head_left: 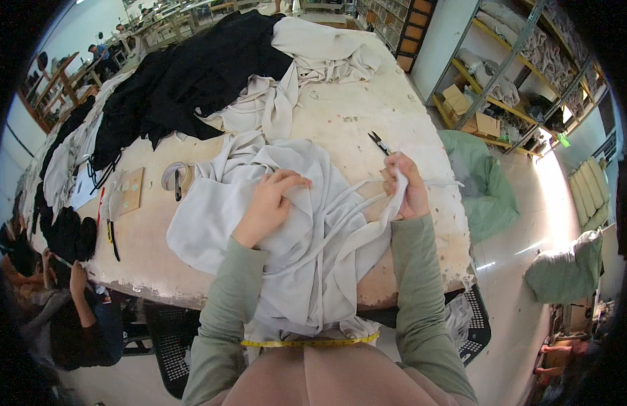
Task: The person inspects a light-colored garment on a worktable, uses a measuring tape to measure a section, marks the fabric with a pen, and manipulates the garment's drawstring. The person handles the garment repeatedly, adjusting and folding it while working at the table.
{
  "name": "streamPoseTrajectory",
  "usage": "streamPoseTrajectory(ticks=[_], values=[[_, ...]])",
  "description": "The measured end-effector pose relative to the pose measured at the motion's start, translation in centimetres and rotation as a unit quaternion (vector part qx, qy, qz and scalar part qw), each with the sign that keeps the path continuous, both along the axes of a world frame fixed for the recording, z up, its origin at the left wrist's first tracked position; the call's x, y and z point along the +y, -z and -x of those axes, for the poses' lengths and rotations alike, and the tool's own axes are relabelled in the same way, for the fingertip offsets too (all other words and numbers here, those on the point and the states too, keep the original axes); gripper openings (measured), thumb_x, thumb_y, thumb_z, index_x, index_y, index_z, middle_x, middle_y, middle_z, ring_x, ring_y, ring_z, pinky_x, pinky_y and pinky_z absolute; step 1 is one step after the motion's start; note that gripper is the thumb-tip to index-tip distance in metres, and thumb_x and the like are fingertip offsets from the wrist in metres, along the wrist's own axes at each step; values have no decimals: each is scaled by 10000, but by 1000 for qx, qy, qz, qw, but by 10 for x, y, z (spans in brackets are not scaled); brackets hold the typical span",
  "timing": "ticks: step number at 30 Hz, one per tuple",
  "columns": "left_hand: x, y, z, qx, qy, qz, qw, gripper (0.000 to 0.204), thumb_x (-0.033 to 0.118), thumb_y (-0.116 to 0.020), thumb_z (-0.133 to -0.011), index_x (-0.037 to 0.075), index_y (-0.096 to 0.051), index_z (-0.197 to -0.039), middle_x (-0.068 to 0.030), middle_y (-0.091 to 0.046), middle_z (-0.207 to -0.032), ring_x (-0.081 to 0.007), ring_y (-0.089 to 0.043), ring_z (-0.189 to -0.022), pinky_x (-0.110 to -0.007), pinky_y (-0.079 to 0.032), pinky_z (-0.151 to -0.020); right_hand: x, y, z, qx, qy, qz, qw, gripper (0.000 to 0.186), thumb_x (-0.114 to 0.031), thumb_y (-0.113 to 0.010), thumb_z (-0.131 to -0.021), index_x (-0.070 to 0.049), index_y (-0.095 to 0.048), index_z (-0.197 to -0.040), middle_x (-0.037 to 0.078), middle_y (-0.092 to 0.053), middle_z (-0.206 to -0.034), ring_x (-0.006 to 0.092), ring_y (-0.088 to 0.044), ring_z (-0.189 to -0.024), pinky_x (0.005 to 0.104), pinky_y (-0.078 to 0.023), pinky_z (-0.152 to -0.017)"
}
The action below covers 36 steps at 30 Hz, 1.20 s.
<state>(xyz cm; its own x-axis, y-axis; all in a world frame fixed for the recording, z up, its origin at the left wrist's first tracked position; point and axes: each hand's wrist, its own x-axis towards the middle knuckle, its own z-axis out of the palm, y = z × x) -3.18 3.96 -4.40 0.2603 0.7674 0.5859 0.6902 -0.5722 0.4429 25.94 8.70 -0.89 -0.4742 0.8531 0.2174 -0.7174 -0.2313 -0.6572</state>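
A pale grey-white garment (pixel 225 196) lies in a loose heap across the near part of the table and hangs over its front edge onto my lap. My left hand (pixel 269 203) rests on the heap with fingers bent, pinching the cloth. Toward the right, my right hand (pixel 408 186) is closed round a gathered edge of the same cloth. The dark blades of small thread snips (pixel 378 142) stick out beyond its knuckles, their handle end hidden by the fingers. Narrow strips of the fabric run between both hands.
Black cloth (pixel 198 68) and more white cloth (pixel 327 51) are piled at the back. Tape roll (pixel 176 179) and box cutter (pixel 113 238) lie left. Another person's hand (pixel 78 281) is at the left edge. A black crate (pixel 170 345) stands below; shelves (pixel 503 74) stand right.
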Motion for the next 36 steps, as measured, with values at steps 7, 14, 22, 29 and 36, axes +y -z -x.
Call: streamPoseTrajectory(ticks=[7,14,22,29,36], values=[[2,-23,4,47,-29,153,987,244,-14,-550,-762,80,-694,-937,-106,-650,-868,-244,-615,-764,-325,-500,-704,-20,20,66,-307,61,-195,930,142,-132,-696,-825,-5,-692,-888,51,-638,-1040,166,-625,-883,302,-454,-879],[-8,-32,-12,-367,48,258,892,106,63,-619,-856,-3,-665,-925,-39,-650,-824,-87,-588,-697,-263,-461,-604,-49,43,108,-322,116,-156,927,154,-109,-692,-845,16,-676,-934,31,-637,-1035,109,-596,-908,245,-453,-856],[-8,-21,-3,-586,87,297,749,108,62,-641,-877,11,-639,-972,-12,-638,-902,-73,-574,-815,-191,-429,-748,-43,27,92,-251,-25,-42,967,137,-111,-641,-885,6,-664,-953,24,-646,-949,73,-567,-860,225,-441,-802],[-23,-28,-27,-504,19,271,820,151,82,-660,-875,-12,-643,-992,3,-647,-865,-38,-556,-749,-181,-419,-654,-50,5,95,-264,150,-21,953,174,-136,-686,-861,13,-682,-951,-2,-637,-832,59,-544,-776,205,-437,-743],[-25,-27,-32,-482,36,285,828,120,60,-669,-871,-20,-660,-960,20,-646,-807,-11,-549,-712,-159,-421,-618,-55,-1,94,-283,111,36,952,201,-152,-689,-863,18,-674,-969,-1,-623,-780,56,-533,-717,196,-426,-664]])
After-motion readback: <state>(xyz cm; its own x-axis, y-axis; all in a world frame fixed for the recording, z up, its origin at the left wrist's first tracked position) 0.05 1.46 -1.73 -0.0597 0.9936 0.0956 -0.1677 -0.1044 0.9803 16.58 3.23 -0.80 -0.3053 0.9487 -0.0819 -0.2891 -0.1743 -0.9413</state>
